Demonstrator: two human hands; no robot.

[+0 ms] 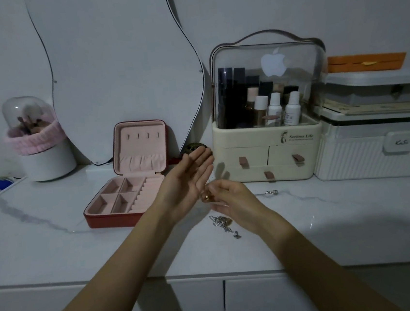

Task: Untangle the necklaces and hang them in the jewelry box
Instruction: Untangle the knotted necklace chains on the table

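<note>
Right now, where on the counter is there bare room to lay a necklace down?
Bare marble left of the jewelry box, and front right, below the organizer. Crowded at centre: both hands over the silver chains.
</note>
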